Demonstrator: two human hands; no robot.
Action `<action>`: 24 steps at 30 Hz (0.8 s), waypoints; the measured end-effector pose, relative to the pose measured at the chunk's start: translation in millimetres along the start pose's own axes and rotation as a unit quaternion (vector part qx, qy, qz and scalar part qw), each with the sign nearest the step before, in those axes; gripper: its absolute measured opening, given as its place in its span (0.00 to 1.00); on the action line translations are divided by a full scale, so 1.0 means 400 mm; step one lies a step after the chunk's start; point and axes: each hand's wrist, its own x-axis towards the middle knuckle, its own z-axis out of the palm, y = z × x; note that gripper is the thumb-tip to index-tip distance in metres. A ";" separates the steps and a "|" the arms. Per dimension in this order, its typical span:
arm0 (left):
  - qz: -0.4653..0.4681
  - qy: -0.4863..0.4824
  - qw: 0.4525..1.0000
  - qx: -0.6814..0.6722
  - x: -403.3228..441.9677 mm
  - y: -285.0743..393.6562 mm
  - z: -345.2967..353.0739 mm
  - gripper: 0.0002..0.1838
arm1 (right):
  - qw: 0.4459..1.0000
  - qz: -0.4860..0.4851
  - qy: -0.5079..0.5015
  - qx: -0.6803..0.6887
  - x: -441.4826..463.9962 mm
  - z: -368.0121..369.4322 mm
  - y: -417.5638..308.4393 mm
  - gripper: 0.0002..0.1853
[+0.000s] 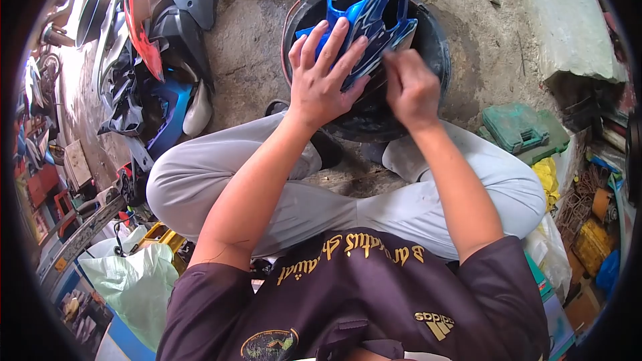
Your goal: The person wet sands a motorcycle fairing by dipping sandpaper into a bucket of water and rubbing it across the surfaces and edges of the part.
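A blue plastic panel (374,17) with white and dark streaks lies over a round black tub (438,40). My left hand (324,77) rests on the panel's lower left part, its fingers spread. Beside the panel's lower right edge is my right hand (412,87), its fingers curled and partly blurred by motion. What the right fingers hold, if anything, cannot be made out. Below both hands, the inside of the tub is dark.
Red, black and blue plastic panels (184,53) are heaped at the left. A green case (515,127) lies at the right, below a concrete ledge (568,20). A pale plastic bag (137,281) is at the lower left. My bent legs frame the tub's near side.
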 end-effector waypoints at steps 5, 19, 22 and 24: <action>0.002 0.001 1.000 -0.007 -0.008 -0.006 0.000 0.43 | 0.997 0.043 0.056 0.034 0.026 0.001 0.024 0.06; -0.002 0.002 1.000 0.001 -0.003 -0.002 0.000 0.44 | 0.998 0.046 0.045 -0.017 0.014 0.004 0.013 0.04; 0.000 -0.002 1.000 -0.002 -0.008 -0.004 -0.003 0.44 | 0.995 0.057 0.077 0.013 0.032 0.003 0.045 0.04; 0.003 0.002 1.000 -0.006 -0.011 -0.008 0.001 0.44 | 0.998 0.042 0.037 0.034 0.016 -0.005 -0.004 0.04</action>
